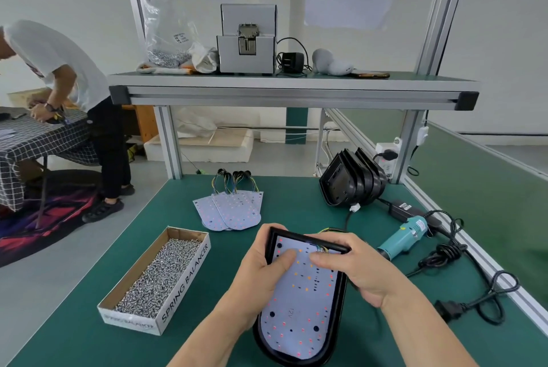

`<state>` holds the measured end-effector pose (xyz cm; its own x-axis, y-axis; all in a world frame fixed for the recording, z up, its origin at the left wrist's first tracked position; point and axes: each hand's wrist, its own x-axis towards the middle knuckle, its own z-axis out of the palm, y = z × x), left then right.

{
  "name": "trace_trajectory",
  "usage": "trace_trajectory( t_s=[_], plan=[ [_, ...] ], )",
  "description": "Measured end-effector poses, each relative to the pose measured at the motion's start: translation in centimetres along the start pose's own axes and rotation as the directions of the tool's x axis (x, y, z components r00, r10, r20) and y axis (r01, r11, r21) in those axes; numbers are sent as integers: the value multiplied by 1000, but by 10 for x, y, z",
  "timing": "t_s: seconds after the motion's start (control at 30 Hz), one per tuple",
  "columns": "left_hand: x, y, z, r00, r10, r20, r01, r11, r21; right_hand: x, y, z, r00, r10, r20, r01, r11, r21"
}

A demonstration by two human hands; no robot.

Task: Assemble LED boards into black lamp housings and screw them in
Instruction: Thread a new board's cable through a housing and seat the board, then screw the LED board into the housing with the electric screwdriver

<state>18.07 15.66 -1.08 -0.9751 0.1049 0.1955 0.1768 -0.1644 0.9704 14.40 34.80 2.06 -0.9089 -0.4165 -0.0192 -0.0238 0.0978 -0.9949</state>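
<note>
Gripping the black lamp housing (299, 362) at both sides, your hands, left hand (261, 274) thumb on the LED board (299, 307), right hand (355, 266) curled over its wired end, box of screws (184, 283) beside your left.

Left hand (264, 274) and right hand (355, 268) are bare, forearms likewise.

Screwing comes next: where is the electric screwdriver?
Head view: the teal screwdriver lies on the green mat, right side, between the right hand and the coiled black cable.
</note>
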Motion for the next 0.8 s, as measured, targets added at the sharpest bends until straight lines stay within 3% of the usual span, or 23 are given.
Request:
trace_trajectory(
  t_s=[0.1, 0.2, 0.3, 0.43, 0.53, 0.63, 0.7, 0.8],
  plan=[
    [3, -9, 1, 993, -73, -96, 69, 997, -39, 0, 13, 4, 995, 42, -91, -40, 999, 34],
    [10, -17, -3, 958, -157, -241, 143, 987, -76, -9, 35, 12, 966, -70, -249, 1, 963, -269],
    [17, -24, -6, 908, -244, -340, 221, 970, -104, -17, 60, 25, 940, -85, -330, -93, 868, -488],
    [25, -33, -7, 844, -323, -428, 336, 941, -47, -17, 76, 38, 931, -16, -365, -164, 875, -455],
    [31, -34, -12, 816, -411, -405, 440, 898, -25, -13, 73, 37, 919, 16, -395, -209, 867, -452],
    [32, -27, -18, 804, -466, -368, 552, 816, 172, -10, 73, 38, 915, 41, -401, -236, 861, -451],
    [31, -18, -32, 813, -420, -404, 558, 762, 329, -9, 75, 37, 913, 51, -406, -247, 860, -447],
    [25, 12, -76, 842, -116, -526, 447, 694, 564, -9, 78, 36, 909, 47, -415, -245, 865, -439]
  ],
)
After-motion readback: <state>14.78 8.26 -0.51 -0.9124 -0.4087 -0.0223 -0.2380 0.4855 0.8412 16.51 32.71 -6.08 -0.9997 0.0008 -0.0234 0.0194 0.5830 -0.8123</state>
